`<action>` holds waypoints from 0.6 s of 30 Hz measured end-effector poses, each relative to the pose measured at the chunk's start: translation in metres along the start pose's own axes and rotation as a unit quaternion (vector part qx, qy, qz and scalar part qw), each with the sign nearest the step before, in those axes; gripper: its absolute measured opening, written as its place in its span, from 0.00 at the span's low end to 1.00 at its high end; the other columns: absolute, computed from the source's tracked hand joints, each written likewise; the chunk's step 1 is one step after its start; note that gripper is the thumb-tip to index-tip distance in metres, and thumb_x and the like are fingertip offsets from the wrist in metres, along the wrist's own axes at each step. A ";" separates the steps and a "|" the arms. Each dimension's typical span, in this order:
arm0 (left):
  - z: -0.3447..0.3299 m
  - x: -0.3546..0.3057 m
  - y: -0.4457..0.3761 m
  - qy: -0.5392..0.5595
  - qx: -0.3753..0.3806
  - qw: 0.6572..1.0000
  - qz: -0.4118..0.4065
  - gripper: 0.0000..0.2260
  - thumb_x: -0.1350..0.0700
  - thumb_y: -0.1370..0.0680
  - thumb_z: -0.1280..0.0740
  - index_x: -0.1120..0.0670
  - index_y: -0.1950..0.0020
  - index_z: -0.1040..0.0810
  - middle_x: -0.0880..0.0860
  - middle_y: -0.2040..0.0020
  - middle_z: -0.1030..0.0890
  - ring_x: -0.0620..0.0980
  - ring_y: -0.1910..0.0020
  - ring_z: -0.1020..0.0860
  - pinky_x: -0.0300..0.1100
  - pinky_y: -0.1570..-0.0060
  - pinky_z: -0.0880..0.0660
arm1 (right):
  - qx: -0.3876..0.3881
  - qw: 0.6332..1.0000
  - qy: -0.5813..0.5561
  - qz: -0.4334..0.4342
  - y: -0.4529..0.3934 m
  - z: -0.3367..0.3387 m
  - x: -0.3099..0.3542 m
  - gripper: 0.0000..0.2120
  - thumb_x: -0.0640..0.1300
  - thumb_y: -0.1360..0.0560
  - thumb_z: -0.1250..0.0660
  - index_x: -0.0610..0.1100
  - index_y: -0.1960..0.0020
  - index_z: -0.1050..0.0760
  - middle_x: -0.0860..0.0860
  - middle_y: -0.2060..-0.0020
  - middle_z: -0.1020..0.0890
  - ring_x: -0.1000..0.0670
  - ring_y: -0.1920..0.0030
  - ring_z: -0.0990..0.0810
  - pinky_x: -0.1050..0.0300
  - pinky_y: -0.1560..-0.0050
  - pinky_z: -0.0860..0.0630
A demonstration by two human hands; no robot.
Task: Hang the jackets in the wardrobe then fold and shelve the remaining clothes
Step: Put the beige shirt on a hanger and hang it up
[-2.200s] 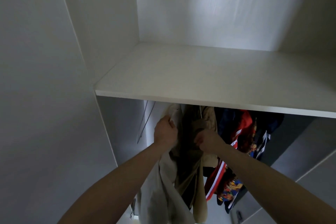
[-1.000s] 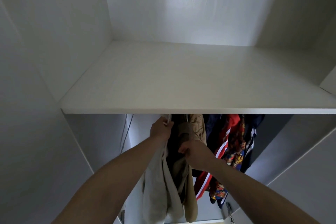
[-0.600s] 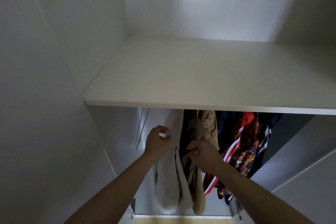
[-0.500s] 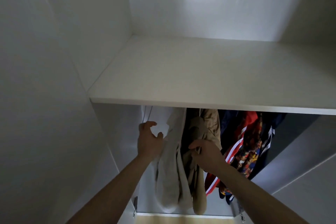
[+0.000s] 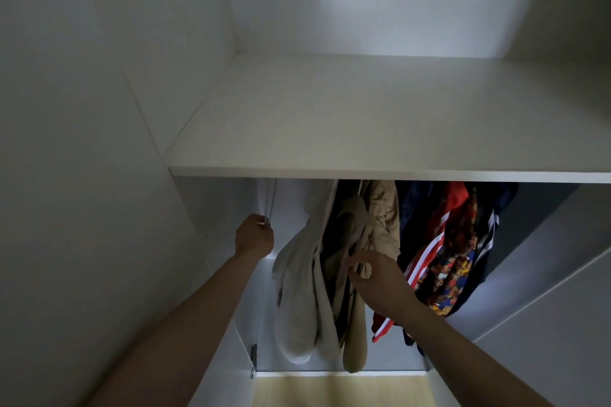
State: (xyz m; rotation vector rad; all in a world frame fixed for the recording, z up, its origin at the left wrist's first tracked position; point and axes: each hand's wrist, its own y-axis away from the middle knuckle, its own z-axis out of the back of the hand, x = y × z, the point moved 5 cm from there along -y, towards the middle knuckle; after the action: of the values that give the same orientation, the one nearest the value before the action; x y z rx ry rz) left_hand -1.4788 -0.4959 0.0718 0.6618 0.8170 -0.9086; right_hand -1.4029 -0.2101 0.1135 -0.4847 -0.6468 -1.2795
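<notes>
Several jackets hang under the white wardrobe shelf. A pale grey jacket hangs leftmost, then a dark one and a tan jacket. Further right are a red jacket with white stripes, a colourful printed one and a navy one. My left hand grips the bottom of a thin wire hanger that hangs bare at the far left. My right hand pinches the tan jacket's fabric. The rail is hidden by the shelf.
The wardrobe's white left wall stands close beside my left arm. A hinge sits low on that side. A grey panel closes the right side. Pale wooden floor shows below the wardrobe base.
My left hand let go of the pale grey jacket, moved left and took hold of the bare wire hanger. My right hand stayed on the tan jacket.
</notes>
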 end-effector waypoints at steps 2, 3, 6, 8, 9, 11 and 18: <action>0.000 -0.005 0.002 0.003 0.001 1.000 -0.012 0.09 0.59 0.19 0.35 0.59 0.42 0.19 0.61 0.45 0.17 0.62 0.47 0.17 0.56 0.46 0.18 | -0.013 1.000 -0.008 -0.008 0.008 0.004 0.000 0.09 0.37 0.22 0.31 0.46 0.46 0.16 0.62 0.57 0.20 0.63 0.61 0.20 0.74 0.59 0.28; 0.000 -0.007 0.005 0.011 -0.001 1.000 -0.018 0.08 0.58 0.18 0.35 0.60 0.43 0.19 0.61 0.46 0.17 0.62 0.48 0.17 0.56 0.47 0.18 | -0.018 1.000 -0.008 -0.012 0.012 0.006 0.000 0.09 0.38 0.22 0.31 0.47 0.46 0.16 0.59 0.53 0.19 0.60 0.59 0.19 0.71 0.58 0.26; 0.000 -0.013 0.015 0.030 -0.013 0.999 -0.037 0.06 0.59 0.18 0.35 0.59 0.47 0.20 0.59 0.49 0.17 0.58 0.54 0.17 0.52 0.53 0.17 | -0.031 0.999 -0.019 -0.012 0.024 0.011 -0.003 0.10 0.37 0.23 0.31 0.50 0.46 0.17 0.56 0.58 0.19 0.62 0.68 0.21 0.70 0.66 0.28; -0.002 -0.016 0.023 0.065 -0.016 0.997 -0.031 0.04 0.60 0.19 0.35 0.56 0.51 0.21 0.57 0.52 0.17 0.54 0.60 0.18 0.43 0.68 0.19 | -0.039 0.999 -0.026 -0.015 0.032 0.015 -0.007 0.11 0.37 0.23 0.31 0.53 0.48 0.19 0.56 0.60 0.18 0.62 0.69 0.22 0.71 0.68 0.29; -0.004 -0.018 0.027 0.091 -0.012 0.995 -0.024 0.05 0.61 0.19 0.36 0.54 0.54 0.23 0.57 0.53 0.18 0.53 0.63 0.18 0.39 0.73 0.21 | -0.042 0.999 -0.020 -0.017 0.037 0.018 -0.008 0.11 0.38 0.23 0.31 0.53 0.47 0.18 0.55 0.57 0.17 0.62 0.68 0.21 0.72 0.65 0.28; -0.006 -0.024 0.035 0.125 0.000 0.992 -0.021 0.08 0.60 0.18 0.36 0.53 0.56 0.25 0.57 0.54 0.19 0.53 0.64 0.18 0.34 0.76 0.24 | -0.045 0.999 -0.013 -0.020 0.047 0.022 -0.010 0.10 0.39 0.23 0.31 0.50 0.45 0.16 0.54 0.50 0.16 0.61 0.57 0.20 0.73 0.56 0.28; -0.013 -0.012 0.084 0.110 0.014 0.994 0.003 0.03 0.63 0.20 0.35 0.55 0.52 0.24 0.59 0.51 0.18 0.55 0.66 0.20 0.39 0.75 0.24 | -0.066 0.996 -0.023 -0.057 0.113 0.038 -0.028 0.09 0.40 0.22 0.31 0.51 0.45 0.18 0.56 0.47 0.17 0.66 0.64 0.24 0.75 0.62 0.29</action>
State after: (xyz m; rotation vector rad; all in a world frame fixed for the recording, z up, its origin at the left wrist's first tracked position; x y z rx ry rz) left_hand -1.4143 -0.4415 0.0875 0.7983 1.0000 -0.8528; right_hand -1.3041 -0.1393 0.1251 -0.5934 -0.6385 -1.4275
